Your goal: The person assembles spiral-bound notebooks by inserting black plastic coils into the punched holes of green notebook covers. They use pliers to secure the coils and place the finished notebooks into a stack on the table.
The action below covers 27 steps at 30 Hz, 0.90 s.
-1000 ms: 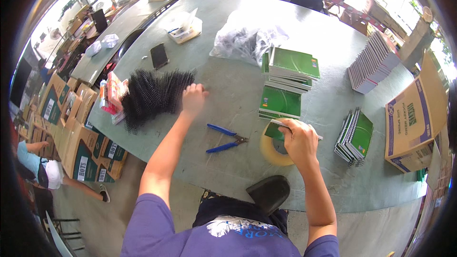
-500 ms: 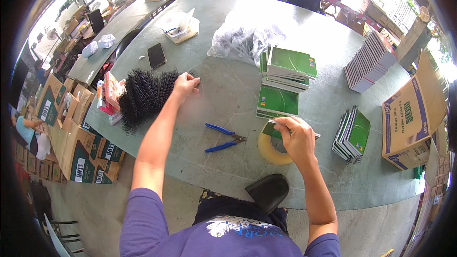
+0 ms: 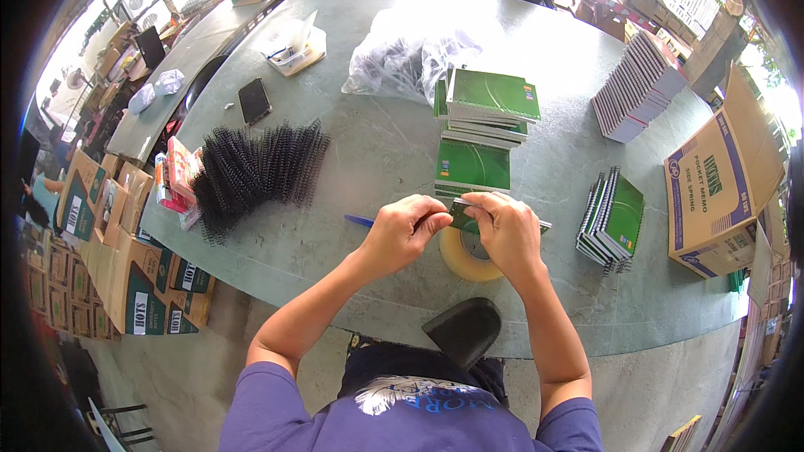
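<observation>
Two hands met over the near edge of the broad grey-green round table [image 3: 352, 142], where the person worked. Behind them, towards the middle, stood a stack of green-covered notebooks [image 3: 490, 105], and at the left edge lay a heap of black plastic spiral binding coils [image 3: 260, 169]. A roll of tan packing tape [image 3: 469, 255] sat just under the right hand [image 3: 507, 230], which gripped a small green notebook [image 3: 463, 216] by its right side. The left hand [image 3: 402, 230] was pinched at the book's left edge; whether it held a coil I could not tell. To my eye, the work wanted the book kept steady and level while the fingers [image 3: 431, 218] fed along the edge.
</observation>
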Tool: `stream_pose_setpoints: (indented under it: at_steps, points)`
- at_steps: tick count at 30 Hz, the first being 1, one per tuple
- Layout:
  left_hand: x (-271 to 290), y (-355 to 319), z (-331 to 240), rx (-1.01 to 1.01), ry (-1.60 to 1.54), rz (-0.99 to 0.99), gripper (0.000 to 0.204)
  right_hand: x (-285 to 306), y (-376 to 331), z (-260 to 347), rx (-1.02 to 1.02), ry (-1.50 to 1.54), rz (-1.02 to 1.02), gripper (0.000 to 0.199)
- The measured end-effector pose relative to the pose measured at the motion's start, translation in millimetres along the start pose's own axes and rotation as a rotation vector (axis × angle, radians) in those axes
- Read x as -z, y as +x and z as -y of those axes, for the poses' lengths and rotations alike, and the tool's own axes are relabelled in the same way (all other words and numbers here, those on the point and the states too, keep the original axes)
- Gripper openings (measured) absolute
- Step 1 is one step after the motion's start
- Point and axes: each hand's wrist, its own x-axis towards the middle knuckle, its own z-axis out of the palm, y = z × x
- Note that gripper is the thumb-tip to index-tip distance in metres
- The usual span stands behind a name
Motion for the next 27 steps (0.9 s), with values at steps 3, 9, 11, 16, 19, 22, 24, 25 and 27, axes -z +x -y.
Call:
stream_pose_setpoints:
  at_steps: [3, 9, 11, 16, 19, 22, 24, 25, 27]
  points:
    - [-4, 1, -1, -0.028, 0.045, -0.049, 0.013, 1, -2, 2, -0.019, -0.005, 0.009, 0.015]
    - [-5, -2, -3, 0.043, 0.107, -0.060, 0.010, 2, -3, 3, 0.014, 0.031, 0.011, 0.016]
    - [0, 2, -8, 0.196, 0.112, 0.028, 0.010, 1, -3, 2, 0.040, 0.016, 0.001, 0.015]
    - [4, 12, -15, -0.100, 0.266, -0.102, 0.016, 0, -4, 1, 0.084, -0.039, -0.010, 0.018]
    - [25, 11, 2, -0.047, 0.304, 0.143, 0.025, -3, -6, -1, 0.137, -0.133, -0.030, 0.021]
    - [19, 10, 2, -0.133, 0.327, 0.089, 0.033, -10, -5, 4, 0.170, -0.187, -0.048, 0.026]
    - [14, 16, -15, -0.063, 0.276, 0.065, 0.032, -11, -2, 3, 0.120, -0.150, -0.073, 0.029]
    - [19, 14, -9, 0.019, 0.289, 0.155, 0.033, -11, -3, 4, 0.106, -0.105, -0.065, 0.028]
    - [32, 9, 9, 0.182, 0.312, 0.329, 0.035, -8, -4, 6, 0.082, -0.015, -0.052, 0.026]
